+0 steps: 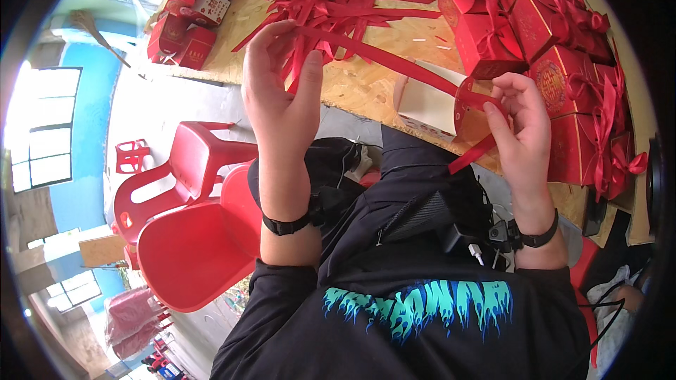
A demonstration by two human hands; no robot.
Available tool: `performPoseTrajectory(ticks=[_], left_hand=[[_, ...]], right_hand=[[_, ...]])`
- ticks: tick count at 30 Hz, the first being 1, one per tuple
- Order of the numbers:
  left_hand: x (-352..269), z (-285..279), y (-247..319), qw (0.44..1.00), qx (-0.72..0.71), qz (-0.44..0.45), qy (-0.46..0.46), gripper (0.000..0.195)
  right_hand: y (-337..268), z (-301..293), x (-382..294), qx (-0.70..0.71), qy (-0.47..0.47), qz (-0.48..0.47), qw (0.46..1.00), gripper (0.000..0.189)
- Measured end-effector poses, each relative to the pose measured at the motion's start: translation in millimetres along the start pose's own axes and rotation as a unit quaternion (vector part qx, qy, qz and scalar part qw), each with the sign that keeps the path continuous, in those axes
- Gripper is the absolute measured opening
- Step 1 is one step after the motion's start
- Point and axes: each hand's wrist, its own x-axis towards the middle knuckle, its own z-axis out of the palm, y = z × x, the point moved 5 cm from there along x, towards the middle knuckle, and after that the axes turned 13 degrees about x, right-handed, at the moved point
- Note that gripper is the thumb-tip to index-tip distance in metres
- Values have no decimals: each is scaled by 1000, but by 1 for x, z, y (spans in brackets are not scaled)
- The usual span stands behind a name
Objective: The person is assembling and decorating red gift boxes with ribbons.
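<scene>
A red ribbon (380, 56) runs stretched between my two hands. My left hand (285, 84) has one end of it at the fingertips, in front of the ribbon pile. Between thumb and fingers, my right hand (515, 116) pinches the ribbon farther along, and a loose tail hangs below. Under the ribbon lies an open box (430, 100) with a white inside and a rounded red flap, near the table's front edge. Behind my hands spreads a tangled heap of red ribbons (338, 0).
Stacked red gift boxes (554, 26) with tied bows fill the right side of the wooden table (364, 89). Smaller red and white boxes (195, 26) stand at its far left. Red plastic chairs (195, 253) are on the floor to my left.
</scene>
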Motion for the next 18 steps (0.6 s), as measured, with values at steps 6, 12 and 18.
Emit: performPoseTrajectory(ticks=[6,12,18], left_hand=[[-10,12,6,998,42,50,-20,41],[-25,23,55,971,-70,201,-112,55],[-43,39,89,924,-144,274,-223,51]], right_hand=[[-11,-8,2,-83,67,-95,990,29],[-36,17,9,-222,-46,-179,957,36],[-26,49,6,240,-240,-84,937,56]])
